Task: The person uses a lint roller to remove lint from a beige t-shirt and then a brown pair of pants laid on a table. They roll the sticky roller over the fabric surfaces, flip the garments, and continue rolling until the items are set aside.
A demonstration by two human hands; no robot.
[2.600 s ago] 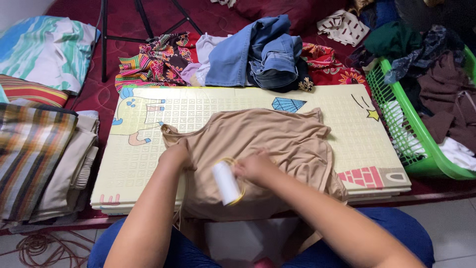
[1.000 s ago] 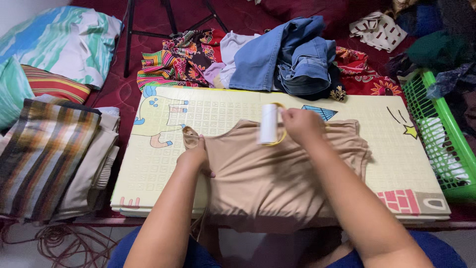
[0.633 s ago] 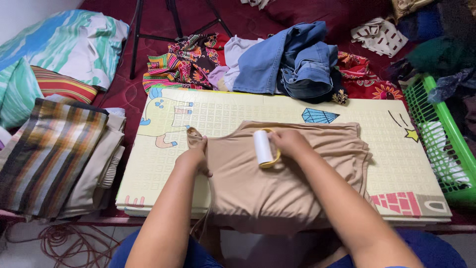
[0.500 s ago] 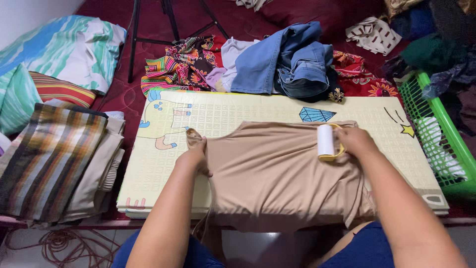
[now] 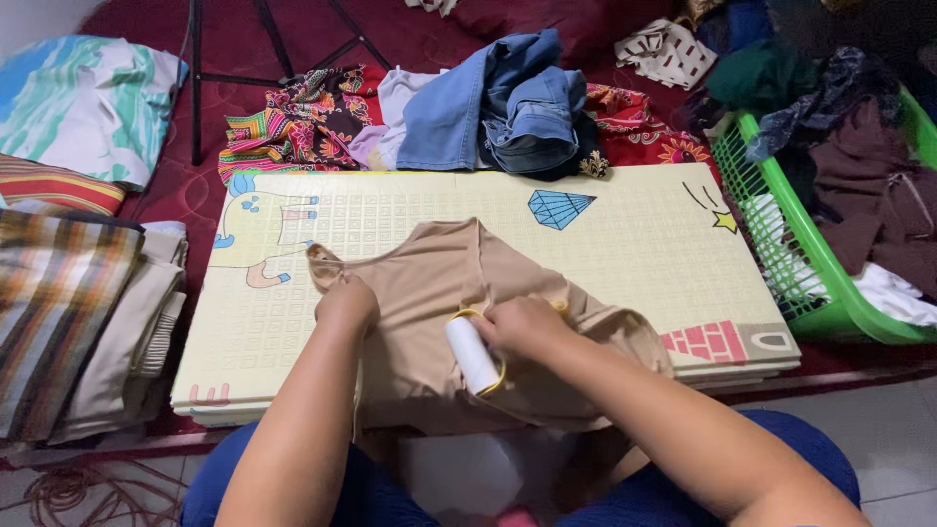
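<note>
The person's right hand (image 5: 527, 327) is closed around the yellow handle of a white lint roller (image 5: 473, 355), whose roll lies on the lower middle of a tan sleeveless top (image 5: 429, 283). The top is spread on a pale yellow foam play mat (image 5: 644, 244) and bunches into folds toward its right side. The left hand (image 5: 346, 303) presses flat near the top's left shoulder strap, fingers curled down on the cloth and gripping nothing else.

Rolling works best over taut fabric — so the pinning hand should judge its hold by the wrinkles, keeping the cloth stretched away from the roller's path. Straight, overlapping passes with even pressure would likely lift more lint than short scrubs, and the rumpled right side probably wants smoothing flat first.

Folded striped fabrics (image 5: 68, 312) sit to the left, blue jeans (image 5: 508, 102) beyond the mat, a green laundry basket (image 5: 781, 244) to the right.
</note>
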